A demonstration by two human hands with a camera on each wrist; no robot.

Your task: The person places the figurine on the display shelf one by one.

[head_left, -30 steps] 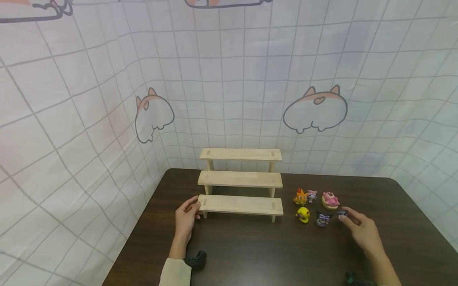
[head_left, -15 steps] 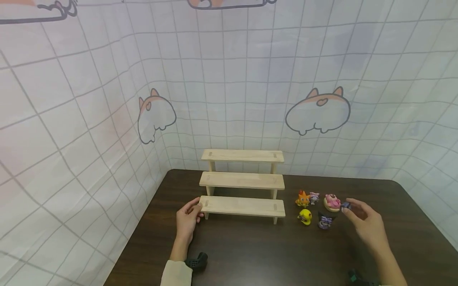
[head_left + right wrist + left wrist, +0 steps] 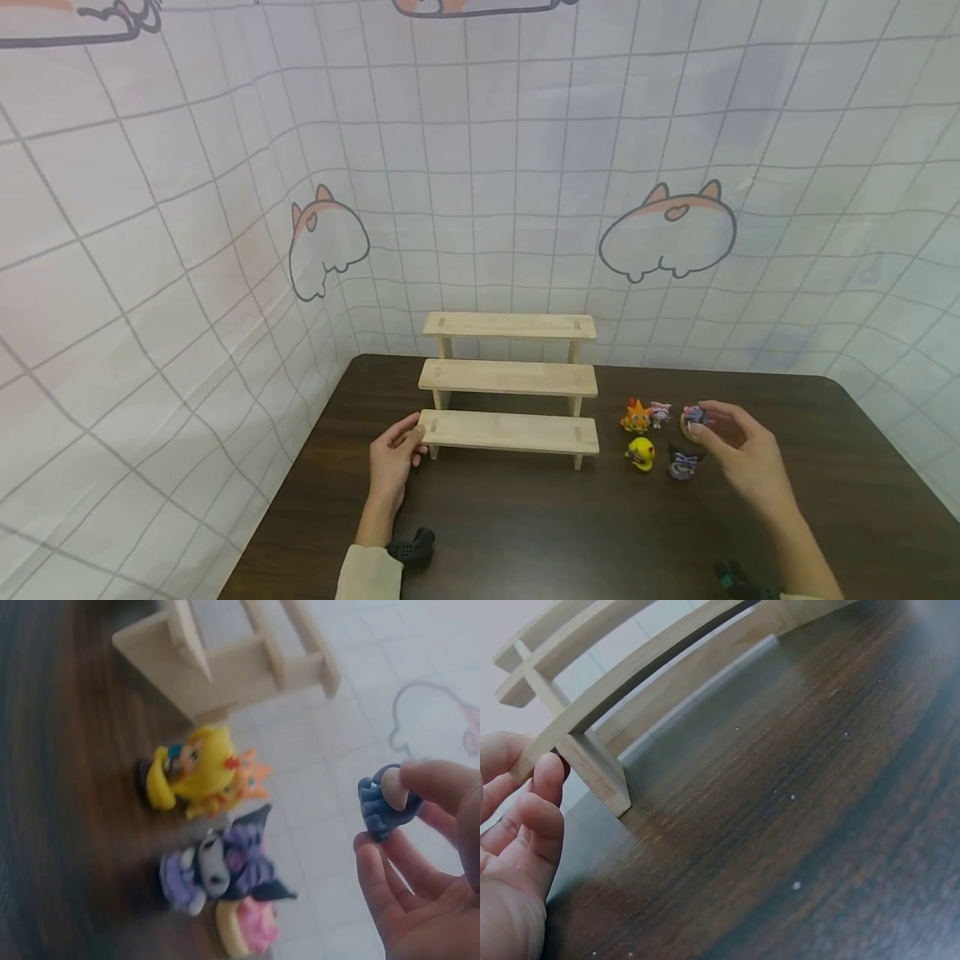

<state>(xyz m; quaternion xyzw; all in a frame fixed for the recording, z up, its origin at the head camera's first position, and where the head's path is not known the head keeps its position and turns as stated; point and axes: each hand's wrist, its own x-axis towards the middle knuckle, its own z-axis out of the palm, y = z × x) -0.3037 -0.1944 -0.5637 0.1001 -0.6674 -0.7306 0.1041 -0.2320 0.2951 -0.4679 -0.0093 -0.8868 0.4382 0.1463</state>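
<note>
My left hand [image 3: 392, 462] grips the left end of the lowest board of a three-tier wooden display stand [image 3: 510, 431]. In the left wrist view, fingers curl around that board's end beside a leg [image 3: 596, 772]. My right hand [image 3: 750, 458] pinches a small blue figurine [image 3: 386, 802] between thumb and fingers, off the table. In the head view it overlaps the pink figurine [image 3: 686, 430] on its pale round base, partly hiding it. Just in front stands a purple figurine with black pointed ears [image 3: 240, 855]. A yellow figurine [image 3: 641, 453], an orange one [image 3: 636, 416] and a small pink-and-white one [image 3: 660, 414] stand left of it.
Everything stands on a dark wooden table [image 3: 525, 525]. A white grid-patterned curtain [image 3: 525, 208] closes off the back and sides. Dark devices are strapped at the wrists, such as the left wrist device [image 3: 412, 547].
My right hand has lifted the blue figurine from beside the purple one and carried it up and left, over the pink figurine. The left hand keeps its grip on the stand.
</note>
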